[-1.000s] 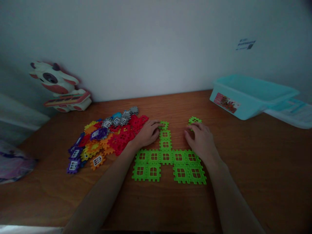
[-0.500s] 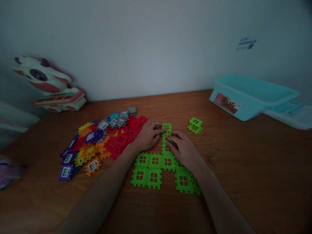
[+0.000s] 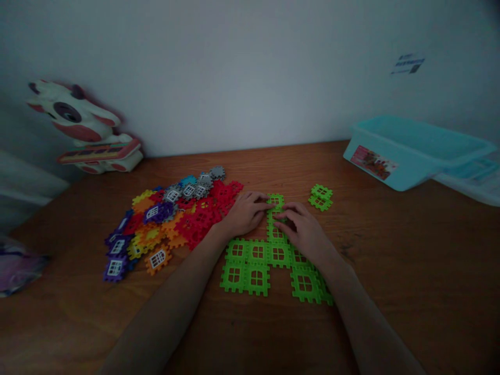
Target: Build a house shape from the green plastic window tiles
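Flat green window tiles (image 3: 257, 278) lie joined on the table, with a narrow column of them running up from a wider base. My left hand (image 3: 247, 212) is at the column's left side, its fingertips against the top tile (image 3: 275, 198). Opposite it, my right hand (image 3: 307, 229) has its thumb and fingers bent onto the column's right edge. Both hands grip the column between them. Part of the base's right side is hidden under my right hand and forearm. Two green tiles (image 3: 321, 197) lie apart, to the right of the column.
A heap of red, orange, yellow, purple and grey tiles (image 3: 199, 216) spreads left of my left arm. A cow-shaped toy keyboard (image 3: 101, 151) stands at the back left. At the back right is a light-blue bin (image 3: 410, 156). A plastic bag (image 3: 19, 268) sits at the left edge.
The whole view has shifted slightly, so everything appears a little further right and higher. Both hands stay at the same places on the green column.
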The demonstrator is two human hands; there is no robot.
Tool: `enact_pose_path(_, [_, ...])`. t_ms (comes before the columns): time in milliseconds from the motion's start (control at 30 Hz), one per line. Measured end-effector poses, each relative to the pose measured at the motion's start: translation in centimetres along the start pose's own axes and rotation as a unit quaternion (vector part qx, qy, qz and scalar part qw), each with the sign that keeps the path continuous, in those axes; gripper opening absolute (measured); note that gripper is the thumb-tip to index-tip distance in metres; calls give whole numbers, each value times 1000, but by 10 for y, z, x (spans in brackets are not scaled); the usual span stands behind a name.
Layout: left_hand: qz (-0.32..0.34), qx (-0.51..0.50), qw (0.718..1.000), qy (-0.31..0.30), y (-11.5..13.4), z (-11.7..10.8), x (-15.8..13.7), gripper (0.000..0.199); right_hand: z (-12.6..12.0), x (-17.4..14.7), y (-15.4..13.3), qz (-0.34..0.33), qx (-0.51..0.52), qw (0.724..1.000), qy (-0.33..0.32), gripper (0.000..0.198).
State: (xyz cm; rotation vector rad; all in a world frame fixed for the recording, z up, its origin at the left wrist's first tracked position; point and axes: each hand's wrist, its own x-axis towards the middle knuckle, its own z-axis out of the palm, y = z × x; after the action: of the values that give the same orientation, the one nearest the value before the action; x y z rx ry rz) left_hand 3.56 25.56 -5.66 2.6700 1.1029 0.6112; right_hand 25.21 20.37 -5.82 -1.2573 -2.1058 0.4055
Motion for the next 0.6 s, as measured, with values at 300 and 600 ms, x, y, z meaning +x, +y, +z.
enact_pose_path(300, [-10,-40,996,73,1,5,-1,39,-12,5,-2,20,16,1000,-14,33])
enact_pose_path(600, [6,-13,997,73,8,-3,-2,35,-42,-5,36,132,-195,970,68,49])
